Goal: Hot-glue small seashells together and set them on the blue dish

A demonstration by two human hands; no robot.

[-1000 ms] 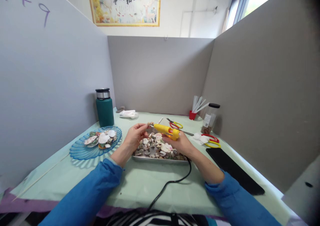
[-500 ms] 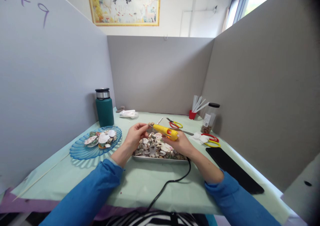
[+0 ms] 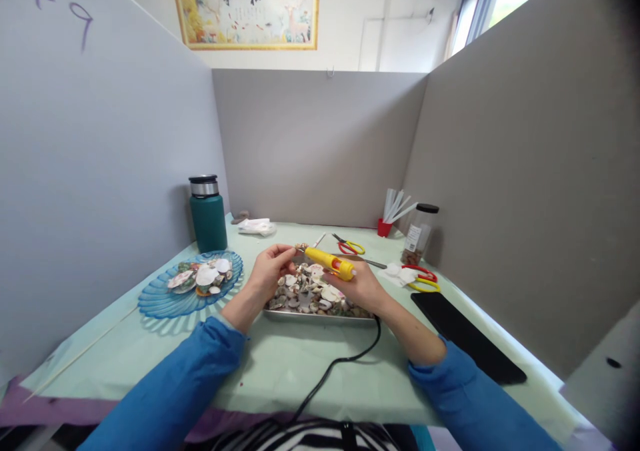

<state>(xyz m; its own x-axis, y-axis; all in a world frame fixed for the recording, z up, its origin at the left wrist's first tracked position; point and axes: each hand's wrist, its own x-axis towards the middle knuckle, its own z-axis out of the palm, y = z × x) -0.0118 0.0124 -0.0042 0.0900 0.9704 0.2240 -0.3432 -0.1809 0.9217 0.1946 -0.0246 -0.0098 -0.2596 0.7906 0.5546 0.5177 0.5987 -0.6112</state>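
My right hand (image 3: pixel 361 287) grips a yellow glue gun (image 3: pixel 330 262), its nozzle pointing left at a small shell (image 3: pixel 301 246) pinched in the fingertips of my left hand (image 3: pixel 270 272). Both hands hover over a metal tray (image 3: pixel 320 315) filled with several small shells (image 3: pixel 310 292). The gun's black cord (image 3: pixel 334 366) runs from my right hand down to the table's near edge.
A blue glass plate (image 3: pixel 160 299) with larger shells lies at the left, a green flask (image 3: pixel 207 213) behind it. Two scissors (image 3: pixel 351 246) (image 3: pixel 421 278), a red cup of sticks (image 3: pixel 385 228), a jar (image 3: pixel 417 236), crumpled tissues (image 3: pixel 257 226) and a black phone (image 3: pixel 466 337) lie around. Grey partitions enclose the table.
Both hands keep their grip and pose; the glue gun and the shell have shifted only slightly upward in the picture as the head camera tilted.
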